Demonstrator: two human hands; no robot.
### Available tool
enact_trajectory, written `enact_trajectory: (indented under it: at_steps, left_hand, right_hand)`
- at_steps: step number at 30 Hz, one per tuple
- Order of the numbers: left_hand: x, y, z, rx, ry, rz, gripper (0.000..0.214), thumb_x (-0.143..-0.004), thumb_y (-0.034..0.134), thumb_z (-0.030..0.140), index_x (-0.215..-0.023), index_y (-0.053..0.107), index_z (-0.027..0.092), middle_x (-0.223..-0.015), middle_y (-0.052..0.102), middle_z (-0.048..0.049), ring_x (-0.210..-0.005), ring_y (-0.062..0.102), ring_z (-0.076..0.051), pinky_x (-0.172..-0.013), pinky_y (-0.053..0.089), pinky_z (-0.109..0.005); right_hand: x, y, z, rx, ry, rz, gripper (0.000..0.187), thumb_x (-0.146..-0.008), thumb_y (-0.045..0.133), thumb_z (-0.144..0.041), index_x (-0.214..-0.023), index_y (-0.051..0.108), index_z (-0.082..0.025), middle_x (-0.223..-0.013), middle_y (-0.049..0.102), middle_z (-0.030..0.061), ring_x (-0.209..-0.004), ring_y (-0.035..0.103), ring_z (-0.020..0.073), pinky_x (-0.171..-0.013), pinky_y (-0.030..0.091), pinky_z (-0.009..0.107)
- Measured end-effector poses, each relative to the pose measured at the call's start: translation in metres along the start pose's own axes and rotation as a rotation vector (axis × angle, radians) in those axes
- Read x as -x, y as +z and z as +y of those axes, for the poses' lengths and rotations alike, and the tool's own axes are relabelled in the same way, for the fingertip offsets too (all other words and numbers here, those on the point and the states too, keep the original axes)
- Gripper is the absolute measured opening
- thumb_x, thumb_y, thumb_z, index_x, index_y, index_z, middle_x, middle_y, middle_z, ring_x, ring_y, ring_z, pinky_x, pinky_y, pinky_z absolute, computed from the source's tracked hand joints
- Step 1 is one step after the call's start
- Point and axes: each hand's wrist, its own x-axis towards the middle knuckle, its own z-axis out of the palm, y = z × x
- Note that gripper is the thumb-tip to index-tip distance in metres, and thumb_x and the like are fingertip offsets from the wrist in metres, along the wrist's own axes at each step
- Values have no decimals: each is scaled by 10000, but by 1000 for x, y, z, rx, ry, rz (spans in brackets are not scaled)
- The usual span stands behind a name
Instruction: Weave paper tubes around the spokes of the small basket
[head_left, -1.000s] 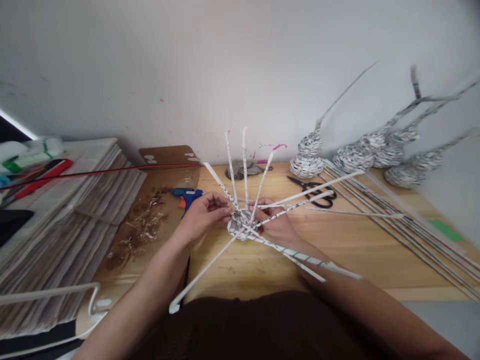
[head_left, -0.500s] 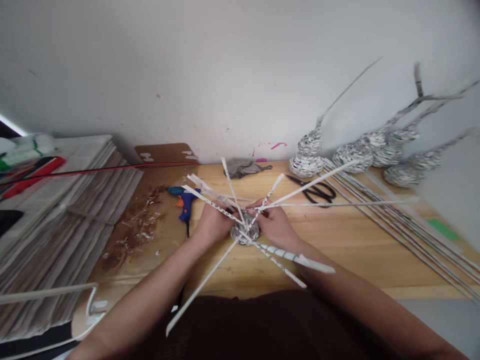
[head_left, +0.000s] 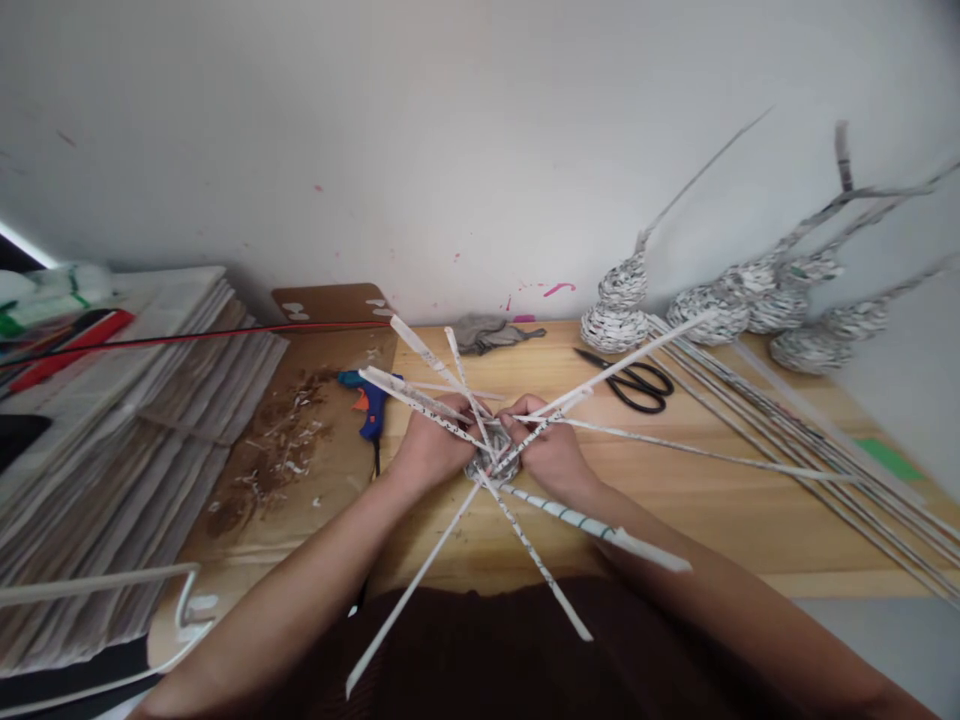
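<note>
A small round weave of rolled newspaper (head_left: 491, 470) sits between my hands, with several paper tubes fanning out from it in all directions. My left hand (head_left: 441, 437) closes on its left side, the fingertips partly hidden behind the tubes. On the right side, my right hand (head_left: 551, 450) pinches a thin paper tube (head_left: 697, 446) where it meets the weave; the tube's long end runs off to the right. A thicker green-striped tube (head_left: 577, 518) points toward my right forearm.
Black scissors (head_left: 637, 388) lie right of the weave. A blue glue gun (head_left: 371, 410) and paper scraps lie left, beside stacked newspapers (head_left: 150, 460). Woven gourd shapes (head_left: 613, 318) and long paper tubes (head_left: 795, 440) are at the right; a grey cloth (head_left: 491, 334) lies by the wall.
The long thin tube at the right has swung down toward me. The spokes have turned slightly, the near one now pointing further down. Both hands stay at the weave.
</note>
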Motion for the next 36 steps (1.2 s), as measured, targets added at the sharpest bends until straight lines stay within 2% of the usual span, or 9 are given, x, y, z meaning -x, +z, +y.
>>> enact_trajectory:
  at_steps: [3, 8, 13, 17, 20, 23, 29, 32, 36]
  left_hand:
    - [0, -2, -1, 20, 8, 1, 144, -770, 624, 172, -834, 752, 165, -791, 764, -57, -720, 713, -193, -684, 548, -279]
    - [-5, -2, -4, 144, -5, -86, 126, -714, 724, 182, -828, 770, 159, -808, 775, -59, -713, 706, -193, -670, 543, -272]
    - [-6, 3, -11, 130, -37, 2, 57, -748, 719, 186, -776, 767, 177, -760, 768, -38, -664, 689, -171, -636, 532, -254]
    - [-4, 0, -12, 30, -19, 37, 76, -761, 696, 170, -781, 767, 186, -749, 758, -28, -686, 685, -168, -660, 521, -255]
    - [-2, -4, -10, 21, -51, 23, 109, -736, 675, 120, -771, 761, 176, -717, 744, -22, -655, 672, -162, -634, 506, -250]
    - [0, -4, -8, 58, -109, 32, 108, -711, 670, 99, -755, 742, 166, -692, 734, -14, -631, 663, -157, -615, 501, -246]
    - [0, 0, -9, 127, -158, 73, 92, -720, 670, 112, -769, 729, 163, -732, 749, -22, -662, 685, -162, -653, 531, -256]
    - [0, 2, -9, 101, -171, 87, 125, -723, 689, 130, -819, 755, 177, -774, 767, -27, -699, 707, -174, -680, 548, -263]
    - [1, 6, -14, 55, -135, 80, 146, -742, 686, 148, -844, 773, 204, -825, 782, -26, -760, 725, -186, -738, 563, -272]
  right_hand:
    - [0, -2, -1, -1, 2, -17, 217, -845, 602, -385, -721, 525, -224, -602, 569, -28, -560, 542, 148, -524, 411, 250]
    - [-1, -6, -2, -6, -6, -89, 183, -827, 614, -372, -742, 558, -220, -606, 571, -31, -544, 513, 134, -517, 420, 245]
    - [-3, -6, -2, -60, 83, -110, 189, -831, 620, -393, -831, 605, -205, -653, 630, -10, -555, 588, 150, -513, 480, 260]
    - [-5, -9, -9, -84, 141, -241, 197, -815, 643, -345, -922, 667, -180, -766, 708, 31, -649, 660, 169, -576, 532, 274]
    - [-5, -13, -16, 20, 47, -314, 151, -754, 715, -289, -857, 701, -180, -784, 728, 32, -713, 676, 185, -626, 527, 273]
    - [-4, -20, -21, 186, -30, -329, 109, -769, 718, -301, -793, 720, -195, -751, 728, 23, -707, 671, 192, -618, 499, 269]
    - [-1, -33, -28, 687, -107, -299, 256, -855, 639, -400, -706, 729, -213, -668, 702, 17, -622, 628, 172, -536, 398, 250]
    - [3, -33, -27, 633, -167, -297, 187, -876, 626, -368, -874, 754, -232, -776, 732, 15, -676, 652, 167, -571, 438, 249]
    - [5, -27, -25, 453, -363, -337, 250, -845, 652, -219, -1080, 731, -246, -1012, 738, 43, -879, 686, 191, -778, 528, 305]
